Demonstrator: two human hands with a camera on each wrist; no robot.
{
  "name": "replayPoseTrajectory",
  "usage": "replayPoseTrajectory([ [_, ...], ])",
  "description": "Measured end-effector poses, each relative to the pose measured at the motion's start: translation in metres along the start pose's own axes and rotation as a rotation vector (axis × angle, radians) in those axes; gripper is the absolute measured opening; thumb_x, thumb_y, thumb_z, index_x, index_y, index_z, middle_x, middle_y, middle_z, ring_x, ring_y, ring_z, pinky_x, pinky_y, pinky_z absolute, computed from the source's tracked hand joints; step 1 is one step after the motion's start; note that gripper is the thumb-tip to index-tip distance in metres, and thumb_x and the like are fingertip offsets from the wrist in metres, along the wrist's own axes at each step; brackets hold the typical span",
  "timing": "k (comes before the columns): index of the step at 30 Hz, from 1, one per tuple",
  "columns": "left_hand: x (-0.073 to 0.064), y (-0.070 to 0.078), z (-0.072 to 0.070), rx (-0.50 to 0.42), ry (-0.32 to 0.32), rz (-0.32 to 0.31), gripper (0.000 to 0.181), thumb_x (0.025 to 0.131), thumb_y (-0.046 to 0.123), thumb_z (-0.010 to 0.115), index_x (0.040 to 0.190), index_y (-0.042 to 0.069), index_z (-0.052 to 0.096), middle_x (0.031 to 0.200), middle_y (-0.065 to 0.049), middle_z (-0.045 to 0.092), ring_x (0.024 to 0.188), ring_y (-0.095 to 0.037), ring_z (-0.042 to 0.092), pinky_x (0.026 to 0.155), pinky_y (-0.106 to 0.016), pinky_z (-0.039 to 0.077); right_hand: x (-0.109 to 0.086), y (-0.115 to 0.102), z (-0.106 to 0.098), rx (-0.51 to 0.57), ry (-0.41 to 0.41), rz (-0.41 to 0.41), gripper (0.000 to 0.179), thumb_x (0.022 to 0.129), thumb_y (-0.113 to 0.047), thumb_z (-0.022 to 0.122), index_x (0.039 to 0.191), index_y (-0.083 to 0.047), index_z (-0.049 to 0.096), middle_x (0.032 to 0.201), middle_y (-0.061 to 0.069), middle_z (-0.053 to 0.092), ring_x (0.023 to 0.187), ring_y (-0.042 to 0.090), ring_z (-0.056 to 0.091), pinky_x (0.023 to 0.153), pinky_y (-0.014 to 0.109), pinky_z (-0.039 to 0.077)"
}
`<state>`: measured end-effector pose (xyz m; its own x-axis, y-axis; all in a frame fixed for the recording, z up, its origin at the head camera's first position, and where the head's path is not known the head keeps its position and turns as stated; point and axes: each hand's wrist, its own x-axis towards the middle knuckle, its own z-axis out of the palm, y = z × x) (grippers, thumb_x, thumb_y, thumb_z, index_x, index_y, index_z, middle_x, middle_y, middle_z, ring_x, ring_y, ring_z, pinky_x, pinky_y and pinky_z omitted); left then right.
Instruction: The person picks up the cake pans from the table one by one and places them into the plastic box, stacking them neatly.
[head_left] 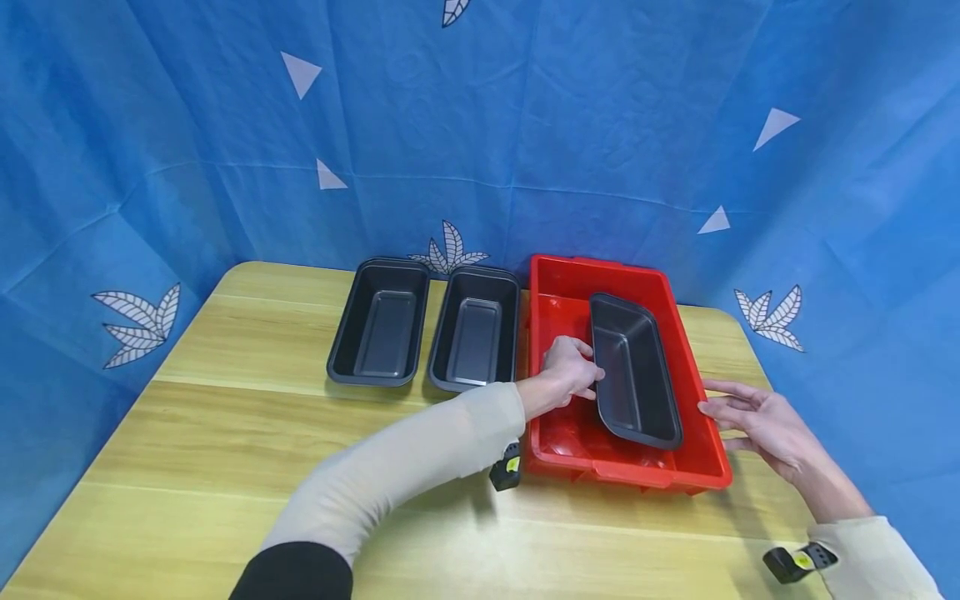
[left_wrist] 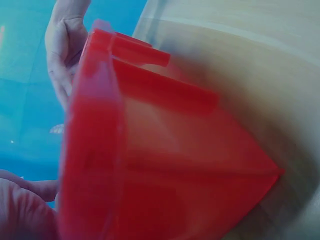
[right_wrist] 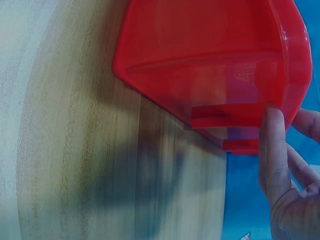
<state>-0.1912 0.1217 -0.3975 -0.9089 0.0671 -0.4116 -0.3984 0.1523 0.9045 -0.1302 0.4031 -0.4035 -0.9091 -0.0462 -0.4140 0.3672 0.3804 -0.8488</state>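
A red plastic bin [head_left: 637, 477] stands on the wooden table [head_left: 225, 433] at the right. Inside it a black loaf pan [head_left: 637, 375] leans tilted toward the bin's right wall. My left hand [head_left: 588, 371] reaches into the bin and pinches the pan's left rim between thumb and fingers. Outside the bin's right wall, my right hand [head_left: 716, 400] is held with its fingers straight. In the right wrist view one finger [right_wrist: 272, 150] touches the bin's rim [right_wrist: 295, 75]. The left wrist view shows mostly the blurred red bin wall [left_wrist: 165, 165].
Two more black loaf pans [head_left: 380, 321] [head_left: 476, 329] lie side by side on the table, left of the bin. A blue patterned cloth [head_left: 480, 125] hangs behind and around the table. The near and left parts of the tabletop are bare wood.
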Motion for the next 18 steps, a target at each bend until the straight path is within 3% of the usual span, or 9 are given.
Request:
replayPoseTrajectory([
  [4,0.000,0.005,-0.007,-0.033,-0.042,0.007,0.045,0.090,-0.004,0.078,0.133,-0.001,0.066,0.113,-0.021,0.076,0.103,-0.039,0.079,0.089,-0.051,0.066,-0.001,-0.001,0.001,-0.014,0.003,0.002,0.059,0.105,-0.029,0.066,0.157,-0.010,0.046,0.102,-0.023,0.072,0.092,0.005,0.076,0.080,0.034,0.069],
  [7,-0.001,0.007,-0.012,-0.052,-0.074,0.012,0.044,0.091,-0.004,0.077,0.134,-0.002,0.066,0.107,-0.022,0.078,0.104,-0.041,0.079,0.089,-0.050,0.066,-0.001,-0.001,0.000,-0.008,0.003,-0.007,0.054,0.105,-0.030,0.067,0.154,-0.015,0.051,0.103,-0.023,0.072,0.093,0.006,0.076,0.080,0.035,0.069],
  [12,-0.004,0.011,-0.025,-0.082,-0.108,0.030,0.040,0.093,0.001,0.076,0.132,-0.002,0.067,0.108,-0.022,0.079,0.107,-0.042,0.078,0.090,-0.049,0.065,-0.002,-0.002,-0.002,0.031,-0.004,-0.013,0.031,0.104,-0.027,0.067,0.133,-0.037,0.063,0.104,-0.023,0.074,0.093,0.007,0.077,0.079,0.035,0.069],
  [18,-0.004,0.017,-0.048,-0.052,-0.117,0.046,0.041,0.094,0.009,0.078,0.133,0.003,0.068,0.114,-0.018,0.080,0.104,-0.035,0.080,0.089,-0.046,0.067,-0.001,-0.001,0.000,0.029,-0.010,-0.014,0.031,0.105,-0.025,0.066,0.134,-0.036,0.063,0.102,-0.022,0.074,0.092,0.006,0.076,0.078,0.033,0.069],
])
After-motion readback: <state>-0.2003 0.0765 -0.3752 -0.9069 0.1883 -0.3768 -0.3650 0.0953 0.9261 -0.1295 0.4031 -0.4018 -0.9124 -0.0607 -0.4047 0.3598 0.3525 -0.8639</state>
